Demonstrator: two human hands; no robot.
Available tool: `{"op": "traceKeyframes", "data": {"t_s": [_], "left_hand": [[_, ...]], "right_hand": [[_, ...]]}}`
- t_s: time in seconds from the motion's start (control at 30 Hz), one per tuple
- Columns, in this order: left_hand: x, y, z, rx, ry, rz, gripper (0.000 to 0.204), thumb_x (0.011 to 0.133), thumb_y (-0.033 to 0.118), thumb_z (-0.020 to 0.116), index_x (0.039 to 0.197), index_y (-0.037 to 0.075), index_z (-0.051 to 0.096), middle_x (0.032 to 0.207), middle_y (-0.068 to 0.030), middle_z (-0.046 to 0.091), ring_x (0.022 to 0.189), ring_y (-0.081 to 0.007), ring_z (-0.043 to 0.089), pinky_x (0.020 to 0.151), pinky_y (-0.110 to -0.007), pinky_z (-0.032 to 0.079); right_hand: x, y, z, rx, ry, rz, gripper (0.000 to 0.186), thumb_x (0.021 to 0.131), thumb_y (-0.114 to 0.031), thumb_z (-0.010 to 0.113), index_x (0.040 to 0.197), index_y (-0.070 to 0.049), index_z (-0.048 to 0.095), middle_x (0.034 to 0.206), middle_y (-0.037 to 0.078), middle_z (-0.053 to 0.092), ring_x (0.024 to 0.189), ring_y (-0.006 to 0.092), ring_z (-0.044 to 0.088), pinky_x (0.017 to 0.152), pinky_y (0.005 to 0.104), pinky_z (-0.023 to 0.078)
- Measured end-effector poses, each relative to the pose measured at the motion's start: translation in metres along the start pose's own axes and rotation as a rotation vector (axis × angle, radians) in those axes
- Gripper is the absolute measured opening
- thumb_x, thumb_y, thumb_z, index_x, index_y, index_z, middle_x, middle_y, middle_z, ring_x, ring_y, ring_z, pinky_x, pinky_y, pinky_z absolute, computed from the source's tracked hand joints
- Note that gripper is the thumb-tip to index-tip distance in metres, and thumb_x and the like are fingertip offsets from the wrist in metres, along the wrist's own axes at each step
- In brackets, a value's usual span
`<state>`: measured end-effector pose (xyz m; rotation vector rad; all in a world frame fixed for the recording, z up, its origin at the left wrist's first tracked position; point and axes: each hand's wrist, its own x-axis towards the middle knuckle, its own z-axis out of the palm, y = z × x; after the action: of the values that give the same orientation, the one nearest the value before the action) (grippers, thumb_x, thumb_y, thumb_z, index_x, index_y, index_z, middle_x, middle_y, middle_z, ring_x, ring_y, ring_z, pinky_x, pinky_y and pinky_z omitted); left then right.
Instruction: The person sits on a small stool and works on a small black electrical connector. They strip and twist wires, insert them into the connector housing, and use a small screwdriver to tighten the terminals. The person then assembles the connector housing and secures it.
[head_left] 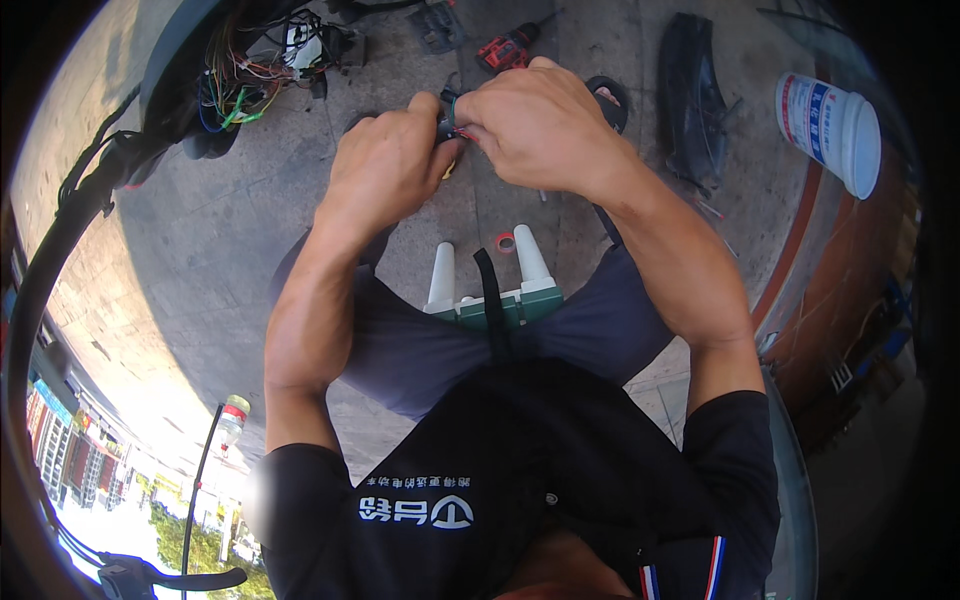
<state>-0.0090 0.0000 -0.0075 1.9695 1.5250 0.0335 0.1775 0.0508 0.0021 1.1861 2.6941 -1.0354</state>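
Two hands, fingers curled tight: L hand (380,158) & R hand (540,122) pinch black cable (446,129) btwn them; its long axis mostly hidden, can't tell.

The small black part (446,129) is held between the left hand (385,155) and the right hand (532,125); its full outline is hidden.
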Motion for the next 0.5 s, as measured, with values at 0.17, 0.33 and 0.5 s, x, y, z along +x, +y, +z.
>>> {"op": "traceKeyframes", "data": {"t_s": [0.17,0.33,0.5], "left_hand": [[0.0053,0.0082,0.0073,0.055,0.081,-0.089,0.031,0.087,0.027,0.067,0.097,0.001,0.052,0.082,-0.0232,0.069,0.075,-0.0441,0.067,0.067,-0.053,0.053],[0.0087,0.0105,0.0104,0.076,0.095,-0.151,0.030,0.088,0.028,0.065,0.097,0.002,0.053,0.082,-0.0224,0.069,0.075,-0.0442,0.067,0.067,-0.053,0.053],[0.0107,0.0101,0.0112,0.075,0.108,-0.174,0.030,0.089,0.028,0.064,0.097,0.002,0.052,0.082,-0.0228,0.069,0.075,-0.0439,0.067,0.068,-0.053,0.053]], "right_hand": [[0.0023,0.0004,0.0057,-0.011,0.072,0.040,0.011,0.067,-0.009,0.065,0.075,-0.005,0.071,0.079,0.017,0.070,0.076,0.0368,0.069,0.067,0.0472,0.053],[0.0034,0.0011,0.0098,-0.027,0.135,0.045,0.011,0.066,-0.010,0.066,0.073,-0.003,0.071,0.076,0.018,0.069,0.072,0.0370,0.069,0.061,0.0464,0.054],[0.0042,0.0007,0.0103,-0.014,0.150,0.083,0.013,0.066,-0.011,0.066,0.075,-0.003,0.071,0.076,0.019,0.069,0.072,0.0373,0.070,0.061,0.0466,0.055]]}}
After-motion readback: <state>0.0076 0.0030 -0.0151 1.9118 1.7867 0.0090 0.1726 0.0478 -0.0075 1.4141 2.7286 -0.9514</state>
